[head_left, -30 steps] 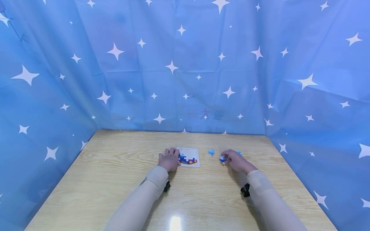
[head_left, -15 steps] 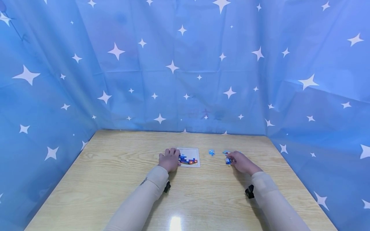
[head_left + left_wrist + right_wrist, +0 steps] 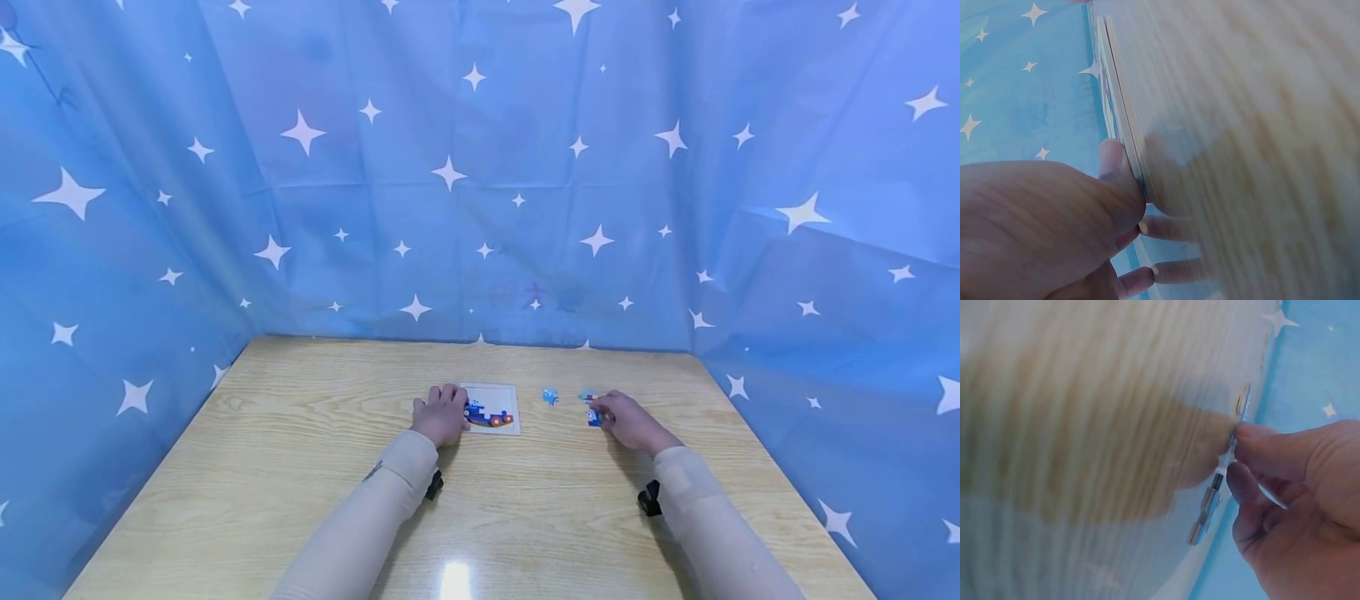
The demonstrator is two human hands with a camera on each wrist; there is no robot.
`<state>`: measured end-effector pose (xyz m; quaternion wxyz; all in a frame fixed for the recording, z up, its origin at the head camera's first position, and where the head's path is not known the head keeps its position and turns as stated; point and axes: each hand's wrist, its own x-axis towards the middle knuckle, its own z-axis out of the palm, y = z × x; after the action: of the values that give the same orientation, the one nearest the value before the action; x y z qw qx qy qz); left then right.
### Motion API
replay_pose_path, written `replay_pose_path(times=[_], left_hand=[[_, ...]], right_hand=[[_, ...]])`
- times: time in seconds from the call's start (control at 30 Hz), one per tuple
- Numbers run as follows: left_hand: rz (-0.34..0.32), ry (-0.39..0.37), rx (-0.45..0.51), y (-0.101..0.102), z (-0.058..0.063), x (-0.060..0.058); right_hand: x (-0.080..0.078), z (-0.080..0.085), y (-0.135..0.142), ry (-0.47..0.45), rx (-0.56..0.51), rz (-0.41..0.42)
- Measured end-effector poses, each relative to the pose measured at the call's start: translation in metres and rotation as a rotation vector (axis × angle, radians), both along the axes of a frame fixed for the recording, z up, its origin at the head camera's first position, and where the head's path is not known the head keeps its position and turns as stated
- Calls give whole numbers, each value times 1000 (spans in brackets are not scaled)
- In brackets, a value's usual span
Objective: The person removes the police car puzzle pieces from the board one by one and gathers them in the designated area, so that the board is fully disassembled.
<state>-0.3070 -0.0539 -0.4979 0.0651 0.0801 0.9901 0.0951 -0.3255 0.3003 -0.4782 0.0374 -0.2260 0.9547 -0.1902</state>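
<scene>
In the head view, my left hand (image 3: 438,414) grips the left side of a square white puzzle board (image 3: 491,393). Blue, red and orange pieces fill the board's lower part, forming a picture. The left wrist view shows the thumb (image 3: 1110,156) along the board's edge, with fingers beyond it. To the right of the board, my right hand (image 3: 630,421) pinches a small blue-and-white puzzle piece (image 3: 593,417) close over the table. Its fingertips (image 3: 1249,430) appear right at the tabletop in the right wrist view, partly hiding the piece.
A light-blue puzzle piece (image 3: 551,396) lies between the board and my right hand. Another piece (image 3: 587,396) lies just behind the held one. The wooden table (image 3: 300,467) runs back to a blue curtain (image 3: 480,208) with white stars, which also encloses both sides.
My right hand has moved slightly right with the puzzle piece, uncovering another piece behind it. In the last half second it has barely moved. My left hand stays on the board.
</scene>
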Motion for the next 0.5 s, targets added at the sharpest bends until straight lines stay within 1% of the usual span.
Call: replay_pose_path(times=[0.03, 0.23, 0.37, 0.5], left_hand=[[2, 1, -1, 0, -2, -2], [-1, -3, -6, 1, 3, 1], [-2, -7, -14, 1, 5, 2], [1, -11, -15, 1, 7, 4]], right_hand=[[0, 1, 0, 2, -5, 1], [1, 6, -6, 12, -38, -12], [0, 9, -23, 14, -61, -4], [-1, 12, -46, -13, -77, 4]])
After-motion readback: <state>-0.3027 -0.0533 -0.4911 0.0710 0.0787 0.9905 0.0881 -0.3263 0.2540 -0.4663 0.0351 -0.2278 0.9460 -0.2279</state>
